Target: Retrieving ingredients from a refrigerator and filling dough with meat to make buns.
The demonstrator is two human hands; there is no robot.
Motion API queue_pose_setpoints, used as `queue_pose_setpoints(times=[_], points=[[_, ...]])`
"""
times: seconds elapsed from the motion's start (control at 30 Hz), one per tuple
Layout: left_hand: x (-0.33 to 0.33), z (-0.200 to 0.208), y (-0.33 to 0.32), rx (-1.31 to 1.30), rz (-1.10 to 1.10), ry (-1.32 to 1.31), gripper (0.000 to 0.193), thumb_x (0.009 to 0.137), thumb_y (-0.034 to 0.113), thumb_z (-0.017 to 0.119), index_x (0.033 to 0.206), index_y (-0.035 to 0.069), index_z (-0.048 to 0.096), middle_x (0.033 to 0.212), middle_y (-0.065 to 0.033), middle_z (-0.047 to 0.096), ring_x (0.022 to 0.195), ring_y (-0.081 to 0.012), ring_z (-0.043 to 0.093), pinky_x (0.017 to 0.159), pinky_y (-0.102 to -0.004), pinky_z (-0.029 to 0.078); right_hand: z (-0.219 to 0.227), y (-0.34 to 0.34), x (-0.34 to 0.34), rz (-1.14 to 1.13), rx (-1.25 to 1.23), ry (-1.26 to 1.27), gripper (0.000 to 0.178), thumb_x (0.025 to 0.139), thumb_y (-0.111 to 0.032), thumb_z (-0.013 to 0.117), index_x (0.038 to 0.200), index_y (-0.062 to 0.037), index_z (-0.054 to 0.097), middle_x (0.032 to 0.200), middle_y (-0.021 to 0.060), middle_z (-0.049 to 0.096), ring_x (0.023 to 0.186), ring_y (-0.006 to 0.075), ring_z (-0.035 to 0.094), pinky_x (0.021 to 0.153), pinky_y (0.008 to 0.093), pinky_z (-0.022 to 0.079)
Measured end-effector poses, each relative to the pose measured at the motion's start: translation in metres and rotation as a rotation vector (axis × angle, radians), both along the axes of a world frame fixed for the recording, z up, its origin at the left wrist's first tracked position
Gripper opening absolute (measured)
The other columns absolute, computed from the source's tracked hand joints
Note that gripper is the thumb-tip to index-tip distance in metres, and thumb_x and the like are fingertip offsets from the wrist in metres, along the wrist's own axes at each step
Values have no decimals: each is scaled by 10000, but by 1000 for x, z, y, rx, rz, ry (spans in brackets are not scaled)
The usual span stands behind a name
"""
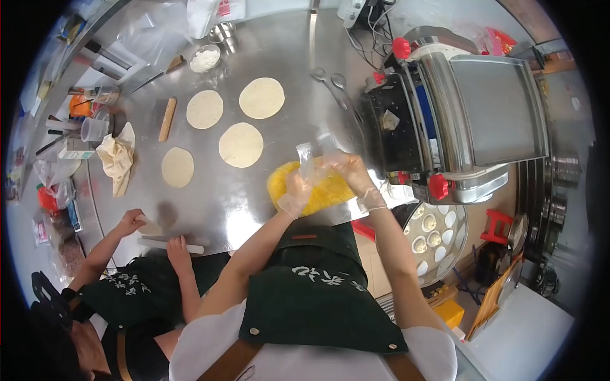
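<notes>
My left hand [297, 190], in a loose clear plastic glove [305, 155], is over a yellow dough-like mass [330, 192] at the table's near edge. Empty plastic stands up past its fingers, and its finger positions are hard to make out. My right hand [352, 173] is also in clear plastic, bunched at the wrist. Its fingers are closed and point toward the left hand, pinching at the thin plastic between them. Farther off lie flat round dough sheets: one [241, 145] nearest the mass, others [262, 98] [205, 109] beyond, and a smaller one [178, 167] to the left.
At my left a co-worker's hands [180, 246] work a rolling pin [170, 244] on a dough piece [150, 225]. A roller machine [445, 108] with red knobs stands right. Below it is a round tray [445, 254] of filled rounds. Spoons [329, 82], a flour bowl [205, 59] and a cloth [117, 159] lie farther.
</notes>
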State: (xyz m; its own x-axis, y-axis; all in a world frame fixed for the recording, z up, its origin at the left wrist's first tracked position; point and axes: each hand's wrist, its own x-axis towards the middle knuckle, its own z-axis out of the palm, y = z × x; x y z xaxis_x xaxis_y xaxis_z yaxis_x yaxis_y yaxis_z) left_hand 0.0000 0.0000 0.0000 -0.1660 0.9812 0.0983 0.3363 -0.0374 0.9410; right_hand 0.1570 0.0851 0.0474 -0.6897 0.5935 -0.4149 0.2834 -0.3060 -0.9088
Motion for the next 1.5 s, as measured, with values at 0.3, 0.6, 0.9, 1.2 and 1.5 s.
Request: queue_pose_setpoints(times=[0.3, 0.6, 0.9, 1.2, 1.5], points=[[4, -3, 5, -224, 221, -700, 239, 980, 224, 454, 846, 62, 567, 758, -16, 532, 661, -113, 504, 600, -264, 424, -38, -36, -58, -1098, -693, 825, 182, 939, -148, 510, 1060, -13, 514, 1093, 159, 574, 1040, 251, 553, 1002, 388, 408], [11, 4, 12, -271, 425, -1032, 310, 1004, 301, 393, 842, 92, 555, 668, 43, 488, 613, -90, 466, 601, -235, 402, -42, -20, -67, -850, -462, 12, 305, 922, -184, 494, 1172, -9, 497, 833, 41, 571, 846, 211, 568, 772, 294, 443], [7, 16, 12, -367, 62, 453, 180, 887, 233, 572, 926, 59, 557, 735, -21, 607, 681, -158, 581, 589, -322, 462, -16, -47, -51, -580, 88, -4, 339, 914, -311, 534, 1015, 3, 610, 843, 76, 613, 818, 193, 575, 751, 303, 460], [-44, 28, 9, -626, -261, -1068, 378, 848, 140, 603, 1202, 26, 538, 1003, -65, 633, 902, -152, 582, 839, -268, 447, 20, -42, -31, -673, -508, 230, 201, 949, -195, 495, 951, -34, 615, 848, 42, 579, 802, 149, 556, 702, 272, 454], [-27, 61, 8, -474, -288, -584, 328, 823, 126, 644, 1118, -15, 612, 921, -50, 657, 763, -101, 587, 707, -205, 465, 31, -56, -28, -410, 449, 109, 122, 848, -96, 562, 877, -10, 643, 951, 90, 565, 850, 170, 558, 734, 285, 452]])
